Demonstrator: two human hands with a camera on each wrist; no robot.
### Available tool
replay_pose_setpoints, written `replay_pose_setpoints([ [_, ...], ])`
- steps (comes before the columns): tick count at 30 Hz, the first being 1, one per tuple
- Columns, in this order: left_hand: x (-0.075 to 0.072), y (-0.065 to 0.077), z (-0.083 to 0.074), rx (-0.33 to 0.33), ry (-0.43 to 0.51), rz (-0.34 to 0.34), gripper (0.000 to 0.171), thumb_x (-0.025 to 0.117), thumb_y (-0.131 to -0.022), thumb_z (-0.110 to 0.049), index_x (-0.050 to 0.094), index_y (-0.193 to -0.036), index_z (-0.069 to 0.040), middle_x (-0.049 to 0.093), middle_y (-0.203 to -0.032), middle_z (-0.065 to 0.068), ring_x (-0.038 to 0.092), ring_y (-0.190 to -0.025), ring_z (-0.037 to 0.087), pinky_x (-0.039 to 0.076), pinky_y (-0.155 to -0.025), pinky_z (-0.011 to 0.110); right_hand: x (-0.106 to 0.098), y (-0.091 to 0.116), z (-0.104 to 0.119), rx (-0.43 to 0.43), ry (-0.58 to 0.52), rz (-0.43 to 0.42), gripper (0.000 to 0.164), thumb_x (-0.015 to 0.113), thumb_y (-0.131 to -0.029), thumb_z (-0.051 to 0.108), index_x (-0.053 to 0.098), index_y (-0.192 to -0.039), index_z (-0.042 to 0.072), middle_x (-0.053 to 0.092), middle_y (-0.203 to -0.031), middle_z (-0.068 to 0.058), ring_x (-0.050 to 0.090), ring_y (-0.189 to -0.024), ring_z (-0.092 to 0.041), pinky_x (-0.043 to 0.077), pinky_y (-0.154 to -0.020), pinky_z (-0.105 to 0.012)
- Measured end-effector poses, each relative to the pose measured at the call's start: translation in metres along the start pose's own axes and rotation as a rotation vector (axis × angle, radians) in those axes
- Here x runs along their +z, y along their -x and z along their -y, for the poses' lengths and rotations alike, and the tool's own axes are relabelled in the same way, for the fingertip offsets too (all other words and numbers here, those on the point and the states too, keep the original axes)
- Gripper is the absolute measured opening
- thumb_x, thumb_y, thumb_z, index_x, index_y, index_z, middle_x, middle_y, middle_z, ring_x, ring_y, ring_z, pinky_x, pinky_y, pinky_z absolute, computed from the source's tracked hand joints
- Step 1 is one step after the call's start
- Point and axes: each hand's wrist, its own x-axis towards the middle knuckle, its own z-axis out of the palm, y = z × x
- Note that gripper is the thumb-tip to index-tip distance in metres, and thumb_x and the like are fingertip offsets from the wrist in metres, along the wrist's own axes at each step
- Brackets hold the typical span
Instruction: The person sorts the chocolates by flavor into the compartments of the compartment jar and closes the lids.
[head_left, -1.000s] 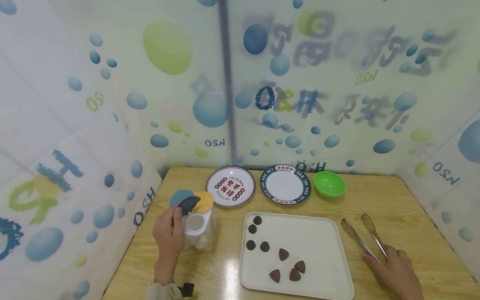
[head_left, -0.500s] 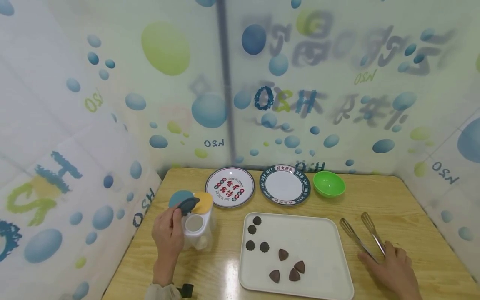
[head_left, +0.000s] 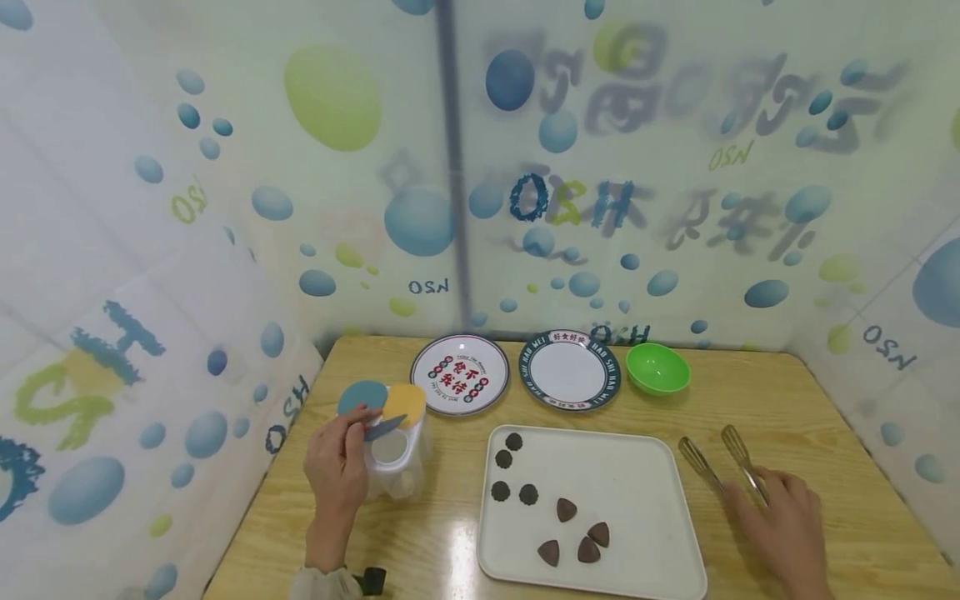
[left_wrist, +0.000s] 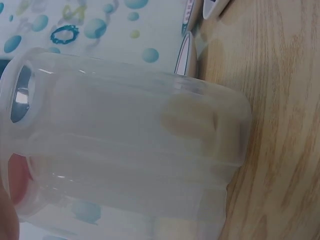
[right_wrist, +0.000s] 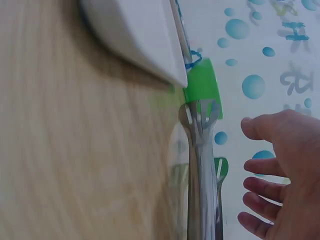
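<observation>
While I have the left hand (head_left: 335, 467) pinching the slate-blue lid (head_left: 387, 427), tilted at the round mouth (head_left: 388, 451) of the clear container (head_left: 399, 483), presumably for access, I hold the right hand (head_left: 782, 518) spread above the tongs (right_wrist: 202, 167), lying beside the tray (head_left: 648, 508), seemingly for easy grasping.

A light wood-grain table (head_left: 787, 408) carries 6 things. Along its far side, left to right, sit 2 plates — a white plate (head_left: 460, 377) with red characters and a dark-rimmed plate (head_left: 570, 372) — then a green bowl (head_left: 658, 369). A clear container (head_left: 397, 481) stands at left. Nearer, a pale tray (head_left: 648, 475) lies mid-table, with metal tongs (head_left: 696, 457) to its right.
</observation>
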Motion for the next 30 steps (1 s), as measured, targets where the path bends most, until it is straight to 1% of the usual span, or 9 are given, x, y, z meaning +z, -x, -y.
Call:
replay_pose_setpoints([
  [3,-0.001,-0.001,0.000,-0.014,-0.015,0.004,0.021,0.055,-0.095,-0.005,0.076,-0.099,-0.005,0.077,-0.091,0.008,0.070,-0.094,0.031,0.039,-0.094,0.017,0.007,-0.006,0.016,0.005,-0.032,-0.024,0.052,0.061,-0.098,0.035,0.057,-0.127,-0.008,0.046,-0.128,-0.037,0.038,-0.115,-0.055,0.035,-0.083,-0.064],
  [6,0.000,0.000,-0.001,-0.061,-0.058,0.030,0.015,0.060,-0.095,-0.006,0.074,-0.100,-0.005,0.078,-0.093,0.008,0.071,-0.097,0.031,0.040,-0.093,0.023,0.016,-0.013,0.032,-0.010,-0.055,-0.006,0.050,0.060,-0.099,0.034,0.058,-0.126,-0.007,0.049,-0.128,-0.036,0.040,-0.115,-0.054,0.038,-0.082,-0.065],
  [9,0.001,0.000,-0.001,-0.087,-0.081,0.049,0.011,0.065,-0.094,-0.007,0.074,-0.100,-0.004,0.078,-0.095,0.009,0.071,-0.099,0.031,0.042,-0.090,0.030,0.027,-0.016,0.048,-0.036,-0.061,0.025,0.048,0.059,-0.099,0.035,0.059,-0.125,-0.006,0.051,-0.128,-0.033,0.042,-0.117,-0.051,0.038,-0.086,-0.066],
  [10,0.002,0.000,-0.001,-0.087,-0.081,0.051,0.010,0.066,-0.093,-0.006,0.074,-0.100,-0.003,0.078,-0.095,0.009,0.071,-0.099,0.032,0.042,-0.089,0.032,0.031,-0.017,0.053,-0.045,-0.076,0.034,0.047,0.060,-0.099,0.033,0.060,-0.123,-0.006,0.052,-0.128,-0.034,0.042,-0.119,-0.052,0.036,-0.092,-0.068],
  [13,0.003,0.001,-0.001,-0.082,-0.076,0.048,0.010,0.066,-0.093,-0.005,0.074,-0.099,-0.003,0.077,-0.095,0.009,0.071,-0.099,0.032,0.041,-0.090,0.031,0.044,-0.015,0.071,-0.073,-0.077,0.035,0.042,0.061,-0.098,0.031,0.063,-0.120,-0.005,0.056,-0.125,-0.030,0.046,-0.119,-0.048,0.035,-0.097,-0.065],
  [16,0.004,0.000,-0.001,-0.072,-0.074,0.036,0.010,0.067,-0.092,-0.004,0.074,-0.099,-0.003,0.078,-0.094,0.008,0.072,-0.097,0.031,0.041,-0.089,0.028,0.056,-0.014,0.090,-0.118,-0.081,0.011,0.036,0.064,-0.096,0.027,0.066,-0.116,-0.003,0.062,-0.120,-0.026,0.051,-0.116,-0.043,0.039,-0.097,-0.060],
  [19,0.003,-0.001,0.000,-0.072,-0.075,0.026,0.009,0.067,-0.092,-0.004,0.074,-0.098,-0.004,0.078,-0.094,0.008,0.072,-0.097,0.032,0.041,-0.089,0.028,0.069,-0.013,0.109,-0.162,-0.089,-0.004,0.031,0.066,-0.094,0.025,0.068,-0.114,0.000,0.066,-0.115,-0.020,0.055,-0.113,-0.037,0.044,-0.093,-0.055],
  [27,0.002,-0.001,-0.001,-0.107,-0.073,0.063,0.010,0.066,-0.094,-0.008,0.073,-0.099,-0.003,0.078,-0.095,0.009,0.072,-0.099,0.031,0.042,-0.092,0.030,0.094,-0.010,0.157,-0.189,-0.153,0.088,0.029,0.067,-0.094,0.029,0.069,-0.115,0.008,0.066,-0.115,-0.010,0.057,-0.113,-0.027,0.048,-0.095,-0.047],
  [30,0.004,-0.001,-0.001,-0.075,-0.051,0.027,0.008,0.068,-0.091,-0.005,0.074,-0.097,-0.004,0.078,-0.093,0.008,0.072,-0.096,0.031,0.043,-0.090,0.031,0.102,-0.007,0.174,-0.240,-0.157,0.108,0.030,0.069,-0.094,0.031,0.069,-0.116,0.011,0.067,-0.113,-0.005,0.058,-0.111,-0.022,0.050,-0.094,-0.043],
])
